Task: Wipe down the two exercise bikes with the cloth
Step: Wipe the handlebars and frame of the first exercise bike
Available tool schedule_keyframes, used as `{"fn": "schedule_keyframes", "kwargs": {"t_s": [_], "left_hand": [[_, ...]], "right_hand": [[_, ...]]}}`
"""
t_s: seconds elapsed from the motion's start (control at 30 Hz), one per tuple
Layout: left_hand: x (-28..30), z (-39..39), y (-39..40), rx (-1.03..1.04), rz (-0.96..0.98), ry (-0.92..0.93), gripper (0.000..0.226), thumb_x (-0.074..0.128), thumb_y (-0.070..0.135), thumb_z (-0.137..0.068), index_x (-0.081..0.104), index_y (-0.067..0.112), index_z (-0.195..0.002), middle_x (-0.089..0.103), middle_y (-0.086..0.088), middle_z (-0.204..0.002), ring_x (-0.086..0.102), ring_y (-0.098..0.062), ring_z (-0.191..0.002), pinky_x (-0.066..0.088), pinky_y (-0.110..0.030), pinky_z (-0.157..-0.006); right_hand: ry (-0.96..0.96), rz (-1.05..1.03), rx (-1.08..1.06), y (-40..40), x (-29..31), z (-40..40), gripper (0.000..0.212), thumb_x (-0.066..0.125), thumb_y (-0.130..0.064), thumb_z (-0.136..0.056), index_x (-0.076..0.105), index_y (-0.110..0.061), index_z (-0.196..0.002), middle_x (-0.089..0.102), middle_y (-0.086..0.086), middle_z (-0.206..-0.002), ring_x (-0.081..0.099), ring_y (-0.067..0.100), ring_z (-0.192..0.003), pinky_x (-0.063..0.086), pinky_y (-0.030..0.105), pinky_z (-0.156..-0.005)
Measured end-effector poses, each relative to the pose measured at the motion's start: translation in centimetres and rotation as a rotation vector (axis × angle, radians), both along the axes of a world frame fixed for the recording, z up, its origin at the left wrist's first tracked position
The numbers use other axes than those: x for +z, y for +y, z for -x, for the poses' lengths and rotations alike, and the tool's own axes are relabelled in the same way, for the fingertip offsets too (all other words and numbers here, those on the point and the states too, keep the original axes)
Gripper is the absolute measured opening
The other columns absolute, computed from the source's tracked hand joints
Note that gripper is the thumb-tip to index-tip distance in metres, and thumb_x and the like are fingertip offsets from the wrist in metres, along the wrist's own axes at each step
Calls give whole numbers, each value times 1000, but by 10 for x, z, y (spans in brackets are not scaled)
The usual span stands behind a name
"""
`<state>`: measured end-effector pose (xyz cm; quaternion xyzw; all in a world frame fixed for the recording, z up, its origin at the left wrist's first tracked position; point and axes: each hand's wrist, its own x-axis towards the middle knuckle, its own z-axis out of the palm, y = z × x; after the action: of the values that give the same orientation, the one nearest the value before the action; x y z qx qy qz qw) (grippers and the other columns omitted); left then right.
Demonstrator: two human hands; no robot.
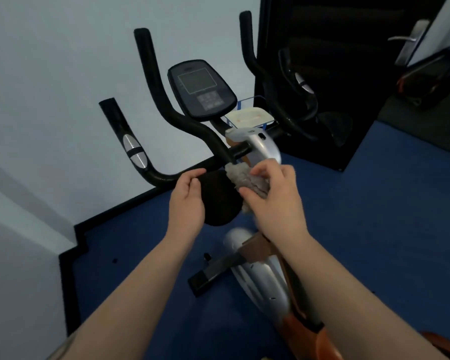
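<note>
My right hand [273, 196] pinches the bunched cloth [240, 176] against the handlebar [192, 123] junction, left hand [187, 201] curled loosely, empty, nearby; I judge the loose bundle could slip off the tube.

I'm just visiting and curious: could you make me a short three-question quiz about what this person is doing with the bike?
1. True or false: the cloth is in the left hand.
2. Which part does the cloth touch? A) console B) handlebar near its centre C) floor
3. Fill in: the left hand is at the ____ part of the handlebar.

Key
1. False: the right hand grips it.
2. B
3. lower: its fingers are at the bar left of the cloth.
</note>
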<state>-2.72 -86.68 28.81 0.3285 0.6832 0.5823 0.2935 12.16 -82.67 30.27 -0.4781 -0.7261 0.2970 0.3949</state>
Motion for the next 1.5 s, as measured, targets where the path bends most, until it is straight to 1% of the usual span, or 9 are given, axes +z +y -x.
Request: {"fn": "schedule_keyframes", "kwargs": {"t_s": [0.13,0.23,0.3,0.5,0.63,0.83,1.07,1.17,1.5], "left_hand": [[2,-1,0,2,-39,-26,30,36,17,-105,64,24,-112,67,0,-111,62,-17,-106,52,-39,-94],[3,0,-2,-24,-70,-77,30,35,20,-105,64,28,-107,67,9,-105,63,-2,-99,49,-11,-74],[1,2,-6,-59,-78,-97,33,32,26,-107,64,28,-113,66,11,-110,62,7,-97,47,-6,-72],[-11,-1,-9,-63,-136,-68,43,25,36,-106,58,21,-128,64,3,-121,60,-6,-112,49,-22,-95],[-16,-2,-8,-41,-156,-23,40,25,34,-106,58,23,-125,64,8,-117,58,5,-106,45,-7,-86],[-19,-4,-5,-18,-187,-60,40,23,31,-107,60,22,-119,65,3,-114,60,0,-104,45,-10,-85],[-21,-5,-7,-17,-175,-111,45,23,40,-105,60,22,-121,67,5,-113,63,2,-101,47,-9,-80],[-20,-6,-8,-19,-182,-109,48,21,39,-105,60,19,-123,67,7,-112,62,6,-99,46,-7,-78],[-18,-8,-7,24,-163,-93,46,22,35,-106,60,17,-123,68,-1,-113,63,-6,-103,50,-18,-86]], "right_hand": [[-37,-75,86,1,11,16,27,68,-32,-89,65,-25,-114,36,-7,-114,45,-4,-89,40,1,-75],[-135,-187,191,-12,-2,25,41,56,-30,-97,55,-19,-137,40,-7,-119,43,1,-105,43,14,-93],[-83,-184,204,-14,-12,20,52,61,-25,-94,45,-22,-144,43,-7,-121,39,-1,-110,39,9,-94],[-252,-517,22,7,-22,30,36,77,-21,-81,71,-14,-116,62,10,-114,53,30,-110,43,46,-92],[-185,-616,89,-2,-40,32,23,68,-9,-84,73,-5,-106,67,10,-104,57,28,-109,45,54,-97],[-302,-662,149,5,-24,42,26,63,-17,-89,72,-16,-114,70,0,-99,61,23,-93,47,40,-84],[-251,-515,202,-29,-37,35,37,45,-29,-99,64,-16,-128,65,1,-120,59,20,-94,50,35,-76],[-222,-446,173,-15,-24,45,29,57,-25,-96,69,-17,-121,66,0,-112,59,18,-95,51,30,-71],[28,-142,221,-17,-17,54,23,60,-18,-95,71,-18,-116,63,-7,-107,60,7,-98,50,24,-86]]}}
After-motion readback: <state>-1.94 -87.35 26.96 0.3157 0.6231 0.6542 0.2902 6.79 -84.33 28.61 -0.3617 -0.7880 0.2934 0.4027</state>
